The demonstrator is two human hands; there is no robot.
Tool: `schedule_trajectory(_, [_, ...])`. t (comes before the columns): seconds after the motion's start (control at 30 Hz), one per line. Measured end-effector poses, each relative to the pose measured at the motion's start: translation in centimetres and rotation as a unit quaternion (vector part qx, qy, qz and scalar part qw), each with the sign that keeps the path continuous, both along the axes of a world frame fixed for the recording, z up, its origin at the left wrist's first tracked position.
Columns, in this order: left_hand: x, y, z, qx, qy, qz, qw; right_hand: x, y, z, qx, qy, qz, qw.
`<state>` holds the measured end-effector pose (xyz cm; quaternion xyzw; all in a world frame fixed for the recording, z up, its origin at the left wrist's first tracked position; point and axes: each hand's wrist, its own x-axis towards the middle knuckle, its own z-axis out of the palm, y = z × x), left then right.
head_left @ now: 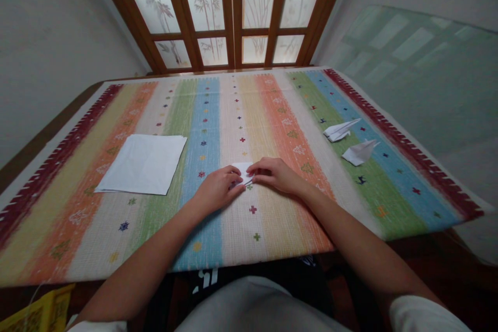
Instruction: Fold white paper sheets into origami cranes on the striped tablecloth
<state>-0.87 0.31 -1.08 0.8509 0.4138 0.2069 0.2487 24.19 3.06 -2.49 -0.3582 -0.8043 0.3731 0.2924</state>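
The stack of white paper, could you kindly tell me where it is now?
The stack of white paper lies on the striped tablecloth in the head view, left of and apart from the left hand.

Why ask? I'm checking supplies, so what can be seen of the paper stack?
The paper stack is a thin pile of plain white square sheets, matte-looking, with no visible print or folds; the sheet count cannot be told. It lies flat and slightly askew on the striped cloth, which alone touches it. The left hand and right hand are off to its right, apart from it. A corner pokes out at the lower left.
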Motion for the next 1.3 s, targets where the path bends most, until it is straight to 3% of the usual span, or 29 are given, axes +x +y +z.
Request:
schedule_trajectory(0.27, [0.2,-0.3,0.1,0.018,-0.003,0.028,0.999,-1.5,-0.1,-0.5,0.024,-0.047,-0.059,0.997])
schedule_trajectory(0.47, [0.9,-0.7,1.7,-0.052,0.140,0.076,0.986,-2.2,-0.3,-0.5,0.057,-0.082,-0.065,0.993])
schedule_trajectory(0.8, [1.1,-1.2,3.1,-0.081,0.215,0.123,0.965,-2.6,-0.6,0.0,0.082,-0.142,-0.064,0.984])
schedule_trajectory(1.07, [1.2,-1.0,2.7,-0.060,0.192,0.126,0.971,-1.1,-1.4,1.1,0.017,-0.161,-0.097,0.982])
schedule_trajectory(1.3, [1.1,-1.1,3.1,-0.080,0.218,0.171,0.957,-1.4,-1.2,0.8,0.033,-0.154,-0.113,0.981])
